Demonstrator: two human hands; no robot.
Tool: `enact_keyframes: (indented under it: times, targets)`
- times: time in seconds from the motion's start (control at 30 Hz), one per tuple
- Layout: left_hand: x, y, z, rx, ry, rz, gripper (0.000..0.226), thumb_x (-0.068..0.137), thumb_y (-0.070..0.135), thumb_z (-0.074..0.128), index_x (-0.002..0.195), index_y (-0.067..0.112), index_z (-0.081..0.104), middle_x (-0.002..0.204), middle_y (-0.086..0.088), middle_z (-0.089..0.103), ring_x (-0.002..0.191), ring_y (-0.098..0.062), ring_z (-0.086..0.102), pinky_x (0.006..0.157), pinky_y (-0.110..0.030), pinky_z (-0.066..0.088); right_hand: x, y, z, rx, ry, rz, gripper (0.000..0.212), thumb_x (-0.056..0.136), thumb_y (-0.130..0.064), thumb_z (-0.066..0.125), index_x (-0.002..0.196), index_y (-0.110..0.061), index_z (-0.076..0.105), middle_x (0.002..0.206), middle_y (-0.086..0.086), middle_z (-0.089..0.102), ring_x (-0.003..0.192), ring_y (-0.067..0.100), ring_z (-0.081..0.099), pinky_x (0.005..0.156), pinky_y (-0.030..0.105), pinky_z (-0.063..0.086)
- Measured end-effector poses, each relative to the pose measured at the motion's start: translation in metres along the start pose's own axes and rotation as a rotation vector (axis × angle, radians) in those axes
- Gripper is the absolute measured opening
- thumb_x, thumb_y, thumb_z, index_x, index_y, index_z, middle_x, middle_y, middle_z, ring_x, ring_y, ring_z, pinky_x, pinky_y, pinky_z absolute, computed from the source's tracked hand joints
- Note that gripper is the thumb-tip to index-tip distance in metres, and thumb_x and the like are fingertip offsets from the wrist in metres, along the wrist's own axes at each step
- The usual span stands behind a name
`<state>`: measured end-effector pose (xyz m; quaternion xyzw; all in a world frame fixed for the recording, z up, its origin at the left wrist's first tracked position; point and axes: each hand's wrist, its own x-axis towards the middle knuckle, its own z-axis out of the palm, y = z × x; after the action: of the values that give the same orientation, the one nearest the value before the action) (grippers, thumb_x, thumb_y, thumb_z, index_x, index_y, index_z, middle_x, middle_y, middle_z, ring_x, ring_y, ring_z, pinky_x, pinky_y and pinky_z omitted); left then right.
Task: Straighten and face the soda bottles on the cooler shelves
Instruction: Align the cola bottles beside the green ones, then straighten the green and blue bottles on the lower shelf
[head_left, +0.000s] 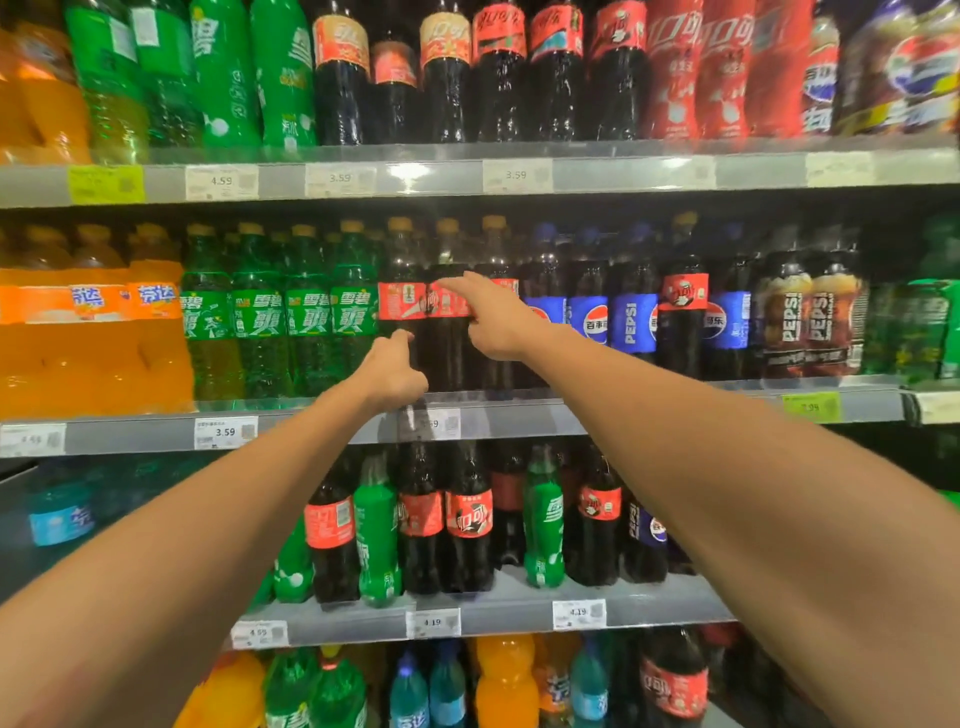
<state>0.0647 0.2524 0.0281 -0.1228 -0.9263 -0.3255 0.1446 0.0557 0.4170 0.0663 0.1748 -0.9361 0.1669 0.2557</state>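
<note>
Three cola bottles with red labels stand together in the middle shelf (649, 410) row. My right hand (493, 319) reaches in from the right, its fingers stretched across the label of the middle cola bottle (448, 364). My left hand (392, 371) is lower, fingers curled, its thumb tip pressing that bottle's left side beside the left cola bottle (400, 301). The third cola bottle (494, 249) is mostly hidden behind my right hand. The red labels face partly sideways.
Green Sprite bottles (306, 317) and orange Fanta bottles (104, 322) stand to the left, blue Pepsi bottles (631, 322) to the right with one stray cola bottle (683, 293) among them. The lower shelf (498, 621) holds mixed cola, Sprite and Pepsi bottles.
</note>
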Motion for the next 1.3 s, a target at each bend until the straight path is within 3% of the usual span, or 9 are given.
enact_keyframes:
  times: [0.23,0.3,0.47,0.6,0.73,0.9,1.0,1.13,1.3]
  targets:
    - [-0.038,0.039,0.029,0.121,0.035,0.075,0.043,0.08,0.0,0.056,0.122,0.004,0.061,0.123,-0.018,0.063,0.116,-0.034,0.058,0.088,-0.034,0.046,-0.078,0.012,0.016,0.154,0.025,0.026,0.045,0.08,0.001,0.05,0.12,-0.016,0.064,0.124,0.013,0.064,0.115,0.032,0.06,0.095,0.045,0.05]
    - [-0.055,0.041,0.046,0.097,0.07,0.075,0.027,0.078,0.003,0.053,0.099,0.004,0.071,0.105,-0.019,0.07,0.104,-0.037,0.063,0.08,-0.036,0.051,-0.108,0.017,0.034,0.2,0.012,0.041,0.037,0.08,-0.002,0.05,0.113,-0.017,0.06,0.112,0.013,0.067,0.104,0.033,0.062,0.088,0.046,0.053]
    - [-0.076,0.021,0.102,0.044,-0.013,0.068,0.02,0.074,0.009,0.054,0.087,0.016,0.068,0.096,-0.01,0.069,0.096,-0.031,0.064,0.084,-0.039,0.054,-0.167,0.047,0.073,0.183,-0.025,0.2,0.031,0.083,-0.002,0.051,0.108,-0.012,0.066,0.111,0.011,0.069,0.107,0.03,0.062,0.091,0.042,0.052]
    - [-0.071,-0.003,0.145,0.07,-0.138,0.003,0.028,0.076,0.015,0.056,0.102,0.017,0.067,0.11,-0.012,0.068,0.105,-0.032,0.063,0.093,-0.041,0.052,-0.187,0.092,0.103,0.157,-0.059,0.414,0.026,0.09,-0.007,0.053,0.113,-0.011,0.065,0.121,0.01,0.066,0.112,0.029,0.06,0.094,0.037,0.05]
    - [-0.055,-0.034,0.182,0.01,0.006,-0.126,0.052,0.083,0.015,0.057,0.131,0.002,0.046,0.133,-0.025,0.049,0.12,-0.041,0.051,0.097,-0.042,0.043,-0.193,0.13,0.143,0.211,-0.031,0.579,0.04,0.089,-0.02,0.063,0.127,-0.011,0.058,0.123,0.011,0.067,0.115,0.031,0.062,0.097,0.039,0.05]
    - [-0.041,-0.068,0.205,-0.082,0.228,-0.18,0.06,0.079,0.009,0.065,0.131,-0.003,0.039,0.13,-0.026,0.047,0.118,-0.043,0.049,0.092,-0.045,0.042,-0.172,0.141,0.185,0.235,0.166,0.603,0.046,0.083,-0.029,0.07,0.122,-0.012,0.051,0.114,0.01,0.067,0.105,0.032,0.065,0.087,0.045,0.054]
    - [-0.04,-0.071,0.215,-0.07,0.278,-0.14,0.039,0.084,0.011,0.061,0.121,0.0,0.05,0.12,-0.022,0.056,0.109,-0.04,0.056,0.081,-0.042,0.043,-0.155,0.133,0.199,0.045,0.202,0.61,0.052,0.084,-0.044,0.07,0.117,-0.012,0.047,0.119,0.013,0.062,0.11,0.037,0.061,0.084,0.046,0.05]
    - [-0.041,-0.072,0.221,-0.101,0.267,-0.111,0.046,0.084,0.01,0.061,0.128,0.001,0.048,0.116,-0.02,0.059,0.106,-0.038,0.06,0.085,-0.046,0.051,-0.142,0.127,0.206,-0.05,0.149,0.652,0.07,0.08,-0.06,0.071,0.125,-0.014,0.044,0.119,0.012,0.062,0.111,0.036,0.062,0.083,0.045,0.05]
    - [-0.046,-0.076,0.211,-0.094,0.123,-0.125,0.066,0.085,0.013,0.063,0.144,0.009,0.033,0.133,-0.016,0.045,0.121,-0.035,0.05,0.093,-0.043,0.047,-0.141,0.119,0.204,0.049,0.182,0.689,0.073,0.08,-0.043,0.079,0.131,-0.012,0.037,0.114,0.014,0.068,0.105,0.038,0.066,0.081,0.046,0.054]
